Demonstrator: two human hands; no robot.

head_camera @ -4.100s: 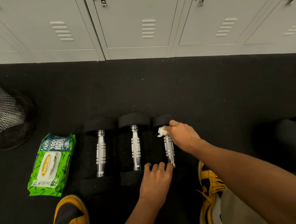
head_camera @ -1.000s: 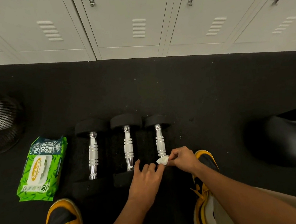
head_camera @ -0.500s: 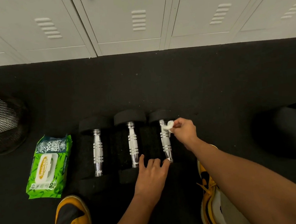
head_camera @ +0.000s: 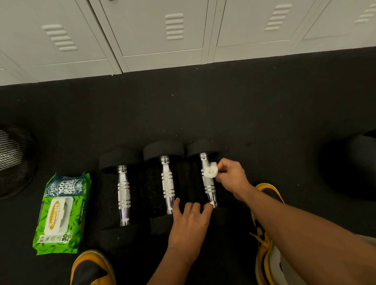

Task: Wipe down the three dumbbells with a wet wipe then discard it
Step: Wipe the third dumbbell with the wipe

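Since half a second ago our right hand point(head_camera: 230, 177) has slid the crumpled white wet wipe point(head_camera: 211, 171), pinched in its fingers, slightly down the chrome handle of the rightmost black-ended dumbbell point(head_camera: 207, 181). Our left hand point(head_camera: 189, 224) rests flat, fingers spread, on the near weight. If that hand lifts, we judge the dumbbell could roll. Far left of our fingers, the black mesh bin point(head_camera: 4, 159) shows no contents; the green wipe pack point(head_camera: 62, 214) lies closed.

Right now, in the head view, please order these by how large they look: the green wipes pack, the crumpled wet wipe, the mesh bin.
1. mesh bin, though the frame edge cuts it off
2. green wipes pack
3. wet wipe, pinched in the right hand
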